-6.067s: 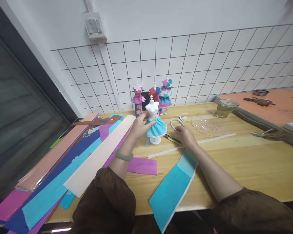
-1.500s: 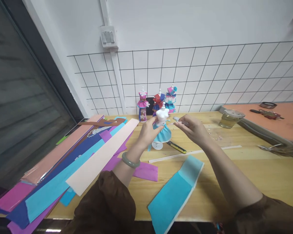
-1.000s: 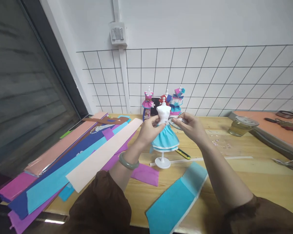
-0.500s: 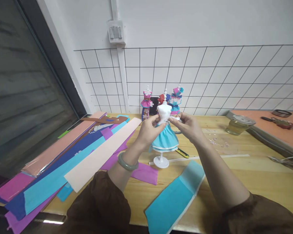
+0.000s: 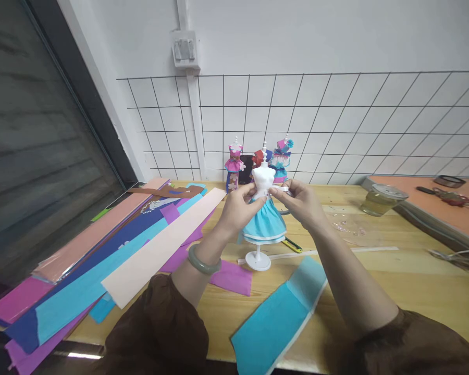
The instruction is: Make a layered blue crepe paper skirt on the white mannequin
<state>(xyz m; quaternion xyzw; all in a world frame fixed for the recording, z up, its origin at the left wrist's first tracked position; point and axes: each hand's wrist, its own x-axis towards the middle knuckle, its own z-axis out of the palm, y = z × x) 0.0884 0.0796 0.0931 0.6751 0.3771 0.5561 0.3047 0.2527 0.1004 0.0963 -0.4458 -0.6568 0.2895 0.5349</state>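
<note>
Head: right hand [image 5: 304, 203] has reached the mannequin [image 5: 263, 179].

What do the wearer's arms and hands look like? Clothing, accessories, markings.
Both sleeves are dark brown and loose, leaving the forearms bare; the left sleeve puffs out at its end, like the right sleeve less clearly. Left hand and right hand: no gloves. Grey-green bangle on the left wrist.

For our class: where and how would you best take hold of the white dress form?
Probably by its bare, slim neck, coming from above: the dress form is upright, the left hand and right hand flank its waist, and the skirt flares below.
</note>
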